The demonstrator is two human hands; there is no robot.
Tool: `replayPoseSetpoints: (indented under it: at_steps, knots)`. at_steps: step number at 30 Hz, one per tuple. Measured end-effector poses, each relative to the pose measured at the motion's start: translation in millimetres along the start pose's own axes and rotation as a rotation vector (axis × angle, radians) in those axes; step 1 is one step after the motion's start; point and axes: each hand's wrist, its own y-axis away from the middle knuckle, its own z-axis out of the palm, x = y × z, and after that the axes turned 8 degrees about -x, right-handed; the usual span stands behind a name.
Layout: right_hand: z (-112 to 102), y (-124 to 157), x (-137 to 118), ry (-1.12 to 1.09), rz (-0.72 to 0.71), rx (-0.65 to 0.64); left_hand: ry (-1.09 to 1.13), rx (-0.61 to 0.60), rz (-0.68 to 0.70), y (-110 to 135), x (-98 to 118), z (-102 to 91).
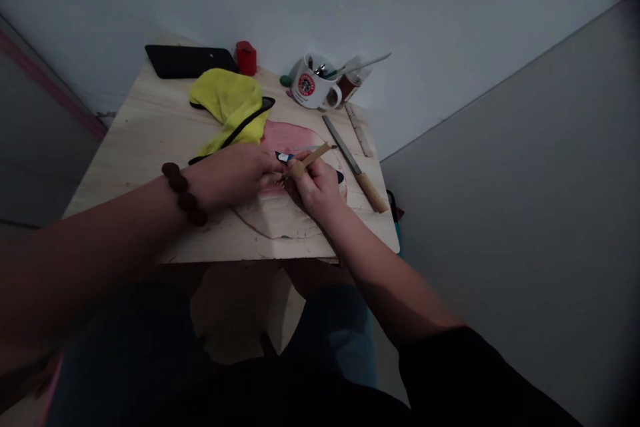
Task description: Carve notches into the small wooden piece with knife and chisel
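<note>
Close together over the board, my left hand [245, 172] and my right hand [321, 192] are both closed. A light-brown, wood-coloured stick [317, 155] slants up and right from the fingers of my right hand. Its lower, uneven end shows between the two hands. At the fingertips there is a small blue-and-white piece [284, 157], whose kind I cannot make out. The fingers of my left hand curl beside it, and what they grip is hidden. A dark rounded end [341, 177] pokes out by my right hand. Beneath lies a pink-and-pale round mat [290, 137].
A yellow cloth [227, 103] with black edging lies left of the mat. Behind stand a white mug [313, 83] of tools, a bottle [353, 80], a red object [246, 58] and a black flat case [190, 61]. A wooden-handled file [355, 163] and a ruler [359, 130] lie right.
</note>
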Motion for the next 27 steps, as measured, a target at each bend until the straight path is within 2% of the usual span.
replayPoseSetpoints:
  at_steps: [5, 17, 27]
  knots:
    - [-0.2, -2.2, -0.2, 0.043, -0.057, -0.039, -0.026, -0.002, -0.019, 2.7, 4.1, -3.6]
    - [0.9, -2.7, 1.2, 0.073, -0.086, -0.074, -0.016, -0.012, -0.047, -0.2, 1.1, -0.6]
    - [4.6, -4.7, 1.8, -0.146, 0.043, -0.008, -0.015, 0.001, -0.047, -0.6, 2.8, -0.8]
